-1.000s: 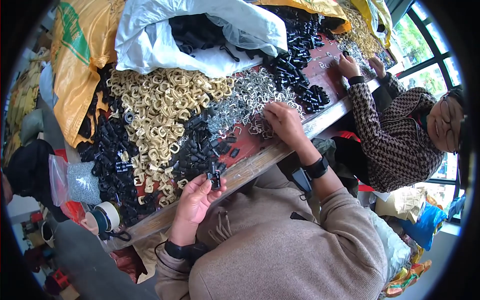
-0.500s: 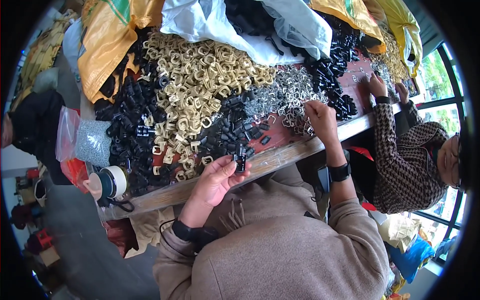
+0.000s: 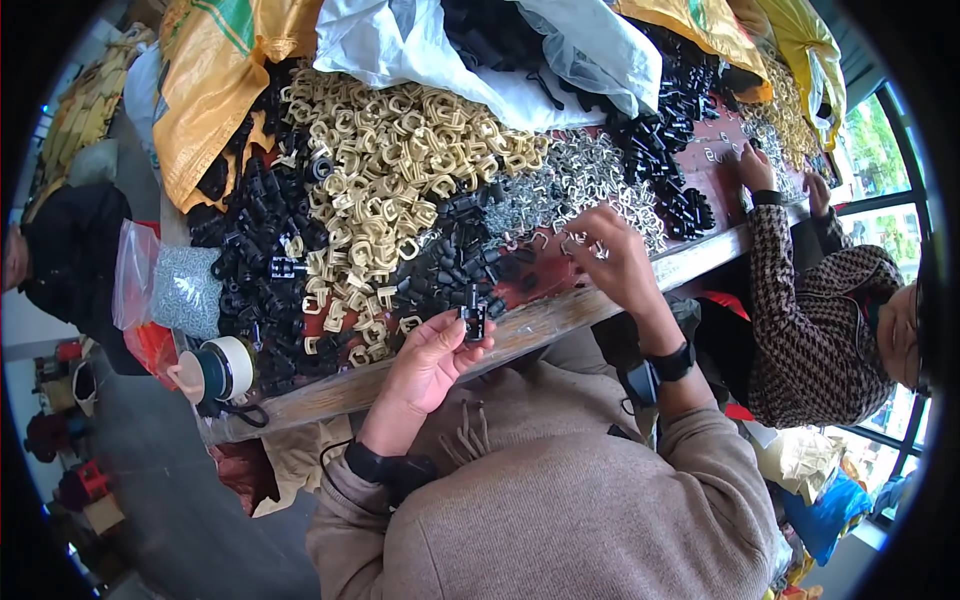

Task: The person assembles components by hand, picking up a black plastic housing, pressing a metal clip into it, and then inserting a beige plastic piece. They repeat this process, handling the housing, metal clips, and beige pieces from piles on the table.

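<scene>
Near the table's front edge, my left hand (image 3: 430, 362) grips a small black plastic fitting (image 3: 474, 316) upright between thumb and fingers. My right hand (image 3: 618, 262) is closed in a pinch over the table edge, to the right of the fitting and apart from it. A small silver metal clip (image 3: 575, 239) shows at its fingertips. Just beyond that hand spreads a pile of silver U-shaped clips (image 3: 610, 180), with small screws (image 3: 520, 205) to its left. Short black plastic sleeves (image 3: 455, 262) lie in front of my left hand, beside a large heap of beige plastic rings (image 3: 400, 150).
Black fittings (image 3: 265, 220) pile up at the left, by a bag of screws (image 3: 187, 290) and a tape roll (image 3: 235, 365). Orange (image 3: 215, 100) and white sacks (image 3: 400, 40) line the back. A co-worker's hand (image 3: 757, 168) works at the right. A wooden rim (image 3: 540, 318) edges the table.
My right hand has moved left and nearer, from the clip pile toward my left hand, with a clip now showing at its fingertips. The left hand keeps hold of the black fitting, shifting slightly.
</scene>
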The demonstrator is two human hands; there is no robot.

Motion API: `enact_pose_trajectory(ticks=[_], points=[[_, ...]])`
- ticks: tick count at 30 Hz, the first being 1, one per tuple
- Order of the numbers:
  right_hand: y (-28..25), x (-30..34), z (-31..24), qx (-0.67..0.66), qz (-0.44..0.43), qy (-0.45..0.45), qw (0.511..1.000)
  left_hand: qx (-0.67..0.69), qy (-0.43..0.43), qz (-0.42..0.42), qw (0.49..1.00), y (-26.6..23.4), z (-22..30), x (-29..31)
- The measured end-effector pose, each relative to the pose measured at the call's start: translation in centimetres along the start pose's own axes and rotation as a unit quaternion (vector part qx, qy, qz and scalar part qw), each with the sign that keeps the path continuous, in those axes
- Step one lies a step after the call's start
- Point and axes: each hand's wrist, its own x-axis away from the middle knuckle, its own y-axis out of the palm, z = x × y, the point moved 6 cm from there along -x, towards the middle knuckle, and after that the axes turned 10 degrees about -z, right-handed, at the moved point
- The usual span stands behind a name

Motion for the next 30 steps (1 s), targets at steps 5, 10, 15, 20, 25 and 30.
enact_pose_trajectory(ticks=[5,10,15,20,25,30], points=[[3.0,0.9,-7.0,-0.036,-0.133,-0.190,0.972,0.016,-0.001,0.017,1.000,0.3,0.0,-0.1],[5.1,1.2,-8.0,0.017,-0.210,-0.229,0.950,0.021,-0.008,-0.009,1.000,0.8,0.1,-0.2],[6.1,0.9,-8.2,0.029,-0.211,-0.225,0.951,0.023,-0.015,0.001,1.000,-0.1,0.0,0.0],[5.5,0.6,-7.7,-0.102,-0.178,-0.226,0.952,0.018,-0.033,-0.019,0.999,0.6,0.4,-0.1],[5.6,0.5,-8.0,-0.031,-0.167,-0.227,0.959,0.015,-0.038,-0.014,0.999,0.6,0.4,-0.1],[6.2,1.0,-8.6,0.029,-0.168,-0.258,0.951,0.038,-0.025,-0.020,0.999,0.1,0.2,0.3]])
